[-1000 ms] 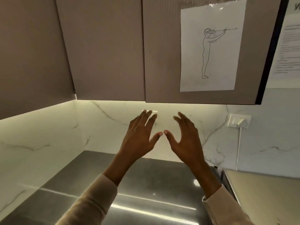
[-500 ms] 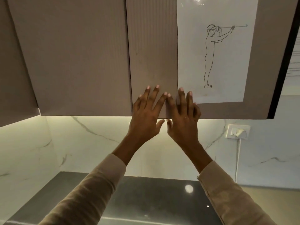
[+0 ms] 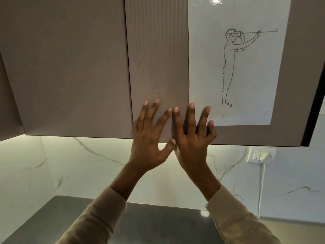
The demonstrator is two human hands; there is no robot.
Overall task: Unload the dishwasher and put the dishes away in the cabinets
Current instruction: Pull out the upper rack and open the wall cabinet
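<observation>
At centre frame, the left hand [image 3: 149, 143] and right hand [image 3: 191, 145] spread open, holding nothing, across the door [image 3: 158, 59] at its bottom edge, which runs left-right; the left is nearer the seam [image 3: 129, 67]. No dishes show.

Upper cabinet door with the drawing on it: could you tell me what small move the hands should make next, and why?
Probably curl the fingers of the left hand under the bottom edge of the cabinet door and ease it open. The door is shut, shows no handle, and the right hand too is spread, empty, over its lower part.
</observation>
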